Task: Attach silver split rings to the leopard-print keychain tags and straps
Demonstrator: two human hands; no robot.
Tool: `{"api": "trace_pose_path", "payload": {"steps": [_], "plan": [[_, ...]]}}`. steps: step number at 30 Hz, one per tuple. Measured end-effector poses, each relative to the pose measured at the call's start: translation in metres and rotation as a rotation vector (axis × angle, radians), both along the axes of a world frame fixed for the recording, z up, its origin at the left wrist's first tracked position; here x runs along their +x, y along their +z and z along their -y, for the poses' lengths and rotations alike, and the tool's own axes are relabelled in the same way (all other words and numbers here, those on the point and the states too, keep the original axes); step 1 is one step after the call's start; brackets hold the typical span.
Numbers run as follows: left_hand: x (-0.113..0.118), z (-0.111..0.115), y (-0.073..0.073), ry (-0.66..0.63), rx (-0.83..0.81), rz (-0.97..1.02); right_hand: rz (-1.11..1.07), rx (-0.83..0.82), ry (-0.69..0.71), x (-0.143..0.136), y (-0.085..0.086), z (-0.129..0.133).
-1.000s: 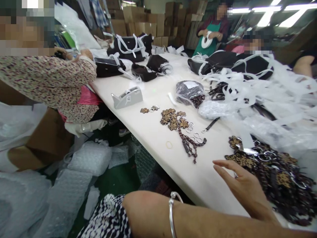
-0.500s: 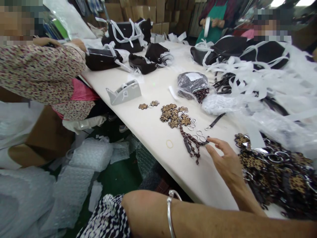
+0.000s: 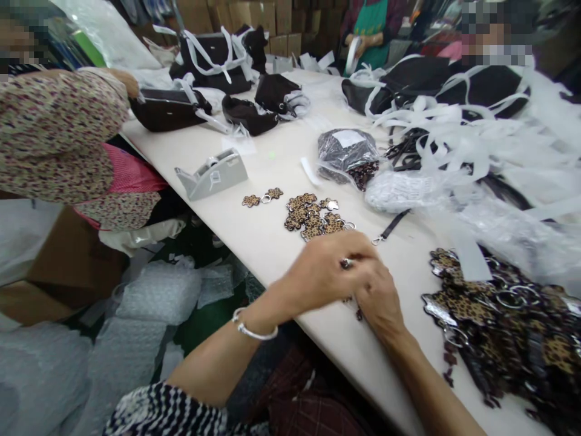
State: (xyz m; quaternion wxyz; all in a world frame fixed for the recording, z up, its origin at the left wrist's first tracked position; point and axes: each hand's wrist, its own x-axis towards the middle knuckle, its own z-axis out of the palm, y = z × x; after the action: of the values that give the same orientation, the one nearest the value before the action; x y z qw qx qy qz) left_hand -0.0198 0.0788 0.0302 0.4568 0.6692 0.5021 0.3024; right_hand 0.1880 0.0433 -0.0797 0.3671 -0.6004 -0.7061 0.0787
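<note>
My left hand (image 3: pixel 324 266) and my right hand (image 3: pixel 380 298) meet at the near end of a small pile of leopard-print flower charms (image 3: pixel 312 217) on the white table (image 3: pixel 254 242). Both hands curl over the dark braided straps (image 3: pixel 358 313) and metal rings of that pile, and only the strap ends show below my fingers. A silver bangle sits on my left wrist. A much larger heap of the same charms (image 3: pixel 499 315) lies just right of my right hand.
Two joined charms (image 3: pixel 262 198), a grey tape dispenser (image 3: pixel 212 172), a plastic bag of dark pieces (image 3: pixel 347 151) and a black clasp strap (image 3: pixel 391 227) lie beyond. White strips (image 3: pixel 476 145) and black bags (image 3: pixel 167 109) cover the far table. A floral-sleeved co-worker (image 3: pixel 54 139) sits left; bubble wrap (image 3: pixel 154 297) is on the floor.
My right hand slid left from the big heap to the small pile's straps. My left arm came up from the table edge, and its hand closed over the same straps and rings.
</note>
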Motion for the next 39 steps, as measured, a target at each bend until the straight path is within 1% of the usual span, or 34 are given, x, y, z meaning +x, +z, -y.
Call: {"api": "trace_pose_path", "payload": {"steps": [2, 4, 5, 6, 8, 9, 11, 14, 17, 19, 22, 24, 26, 28, 30, 33, 36, 39], "plan": [[-0.011, -0.029, -0.011, 0.044, 0.074, -0.049, 0.018, 0.023, 0.013, 0.0, 0.003, 0.0], [-0.022, -0.051, -0.03, 0.097, 0.16, -0.116, 0.024, 0.042, 0.019, 0.001, 0.004, 0.0], [-0.027, -0.059, -0.04, 0.118, 0.275, -0.245, 0.021, 0.046, 0.017, 0.001, 0.005, 0.0], [-0.031, -0.065, -0.05, 0.103, 0.364, -0.356, 0.015, 0.048, 0.01, 0.001, 0.005, 0.0], [-0.034, -0.071, -0.068, 0.052, 0.474, -0.503, 0.002, 0.058, -0.017, 0.001, 0.005, 0.001], [-0.035, -0.072, -0.074, 0.031, 0.509, -0.552, -0.003, 0.066, -0.036, 0.001, 0.006, 0.002], [-0.033, -0.07, -0.08, -0.003, 0.551, -0.6, -0.007, 0.086, -0.073, 0.002, 0.006, 0.003], [-0.029, -0.063, -0.078, -0.044, 0.574, -0.603, -0.009, 0.124, -0.102, 0.001, 0.007, 0.005], [-0.027, -0.055, -0.072, -0.091, 0.575, -0.581, -0.013, 0.154, -0.131, 0.0, 0.009, 0.006], [-0.023, -0.049, -0.068, -0.087, 0.57, -0.566, -0.016, 0.158, -0.157, -0.001, 0.01, 0.007], [-0.01, -0.041, -0.064, -0.05, 0.572, -0.547, -0.014, 0.157, -0.154, -0.001, 0.01, 0.008], [0.003, -0.039, -0.062, -0.052, 0.573, -0.554, -0.014, 0.162, -0.129, -0.001, 0.01, 0.008], [0.015, -0.041, -0.063, -0.054, 0.562, -0.587, -0.032, 0.161, -0.127, 0.0, 0.01, 0.009], [0.022, -0.046, -0.064, -0.039, 0.546, -0.624, -0.078, 0.158, -0.146, 0.001, 0.011, 0.009], [0.023, -0.052, -0.065, -0.038, 0.533, -0.641, -0.155, 0.153, -0.172, 0.001, 0.011, 0.01], [0.016, -0.056, -0.065, -0.067, 0.518, -0.644, -0.279, 0.136, -0.245, 0.001, 0.011, 0.01], [0.008, -0.054, -0.062, -0.129, 0.499, -0.631, -0.37, 0.102, -0.321, 0.001, 0.01, 0.011], [0.002, -0.048, -0.059, -0.187, 0.479, -0.614, -0.401, 0.105, -0.323, 0.001, 0.01, 0.011]]}}
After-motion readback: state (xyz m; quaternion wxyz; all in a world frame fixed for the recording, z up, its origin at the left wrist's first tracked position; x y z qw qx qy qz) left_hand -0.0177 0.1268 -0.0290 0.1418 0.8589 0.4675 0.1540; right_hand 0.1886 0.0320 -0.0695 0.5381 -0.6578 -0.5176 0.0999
